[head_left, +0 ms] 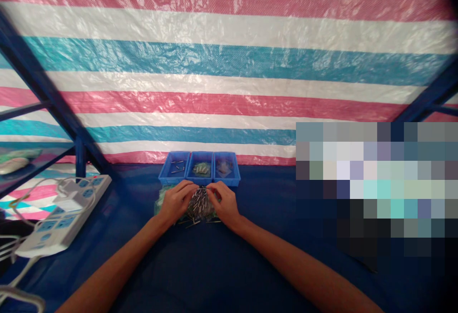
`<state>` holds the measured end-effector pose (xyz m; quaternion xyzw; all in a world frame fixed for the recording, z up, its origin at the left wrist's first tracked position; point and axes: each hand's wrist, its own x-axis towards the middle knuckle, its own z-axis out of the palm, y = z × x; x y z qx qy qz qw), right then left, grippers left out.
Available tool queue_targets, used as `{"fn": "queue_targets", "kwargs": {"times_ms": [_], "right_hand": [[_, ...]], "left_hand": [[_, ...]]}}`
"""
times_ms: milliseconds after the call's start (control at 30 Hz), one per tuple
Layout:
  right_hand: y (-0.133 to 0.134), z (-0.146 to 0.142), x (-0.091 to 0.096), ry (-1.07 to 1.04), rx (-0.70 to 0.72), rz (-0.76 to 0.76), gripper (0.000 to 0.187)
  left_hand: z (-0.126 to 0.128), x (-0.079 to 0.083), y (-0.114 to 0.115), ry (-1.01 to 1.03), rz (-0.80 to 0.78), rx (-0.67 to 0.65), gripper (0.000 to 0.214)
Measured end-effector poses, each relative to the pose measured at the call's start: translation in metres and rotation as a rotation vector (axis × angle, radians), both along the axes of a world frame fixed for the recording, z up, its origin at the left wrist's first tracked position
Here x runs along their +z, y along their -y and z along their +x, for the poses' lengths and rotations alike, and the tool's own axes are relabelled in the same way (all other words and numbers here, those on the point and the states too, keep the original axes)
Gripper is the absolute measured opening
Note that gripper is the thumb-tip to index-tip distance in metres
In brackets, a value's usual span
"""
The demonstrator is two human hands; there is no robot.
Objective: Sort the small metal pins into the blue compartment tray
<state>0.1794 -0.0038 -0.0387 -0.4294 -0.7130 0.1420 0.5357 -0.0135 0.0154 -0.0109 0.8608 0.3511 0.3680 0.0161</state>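
Note:
My left hand (178,202) and my right hand (225,202) face each other over a pile of small metal pins (199,204). Both are closed, fingertips pinched around the two ends of what looks like a thin metal rod (202,188). Its details are too small to make out. The pins lie partly on clear plastic, and my fingers hide some of them. Beside my left hand is a greenish plastic bag (161,201). Just beyond my hands stand three joined blue bins: the left bin (162,175) with a few rods, the middle bin (202,181) and right bin (232,179) with small bagged parts.
A white power strip (73,227) with a plugged-in adapter and loose cables lies at the left. Blue metal frame posts (53,93) flank the blue table (171,270). Behind hangs a striped plastic sheet (229,65). The right side is pixelated.

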Motion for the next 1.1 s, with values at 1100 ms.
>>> {"fn": "queue_targets", "kwargs": {"times_ms": [1100], "right_hand": [[-0.0002,-0.0004,-0.0023,-0.023,-0.001,0.003,0.019]], "left_hand": [[0.0063,0.0012,0.0061,0.127,-0.011,0.060,0.022]]}}
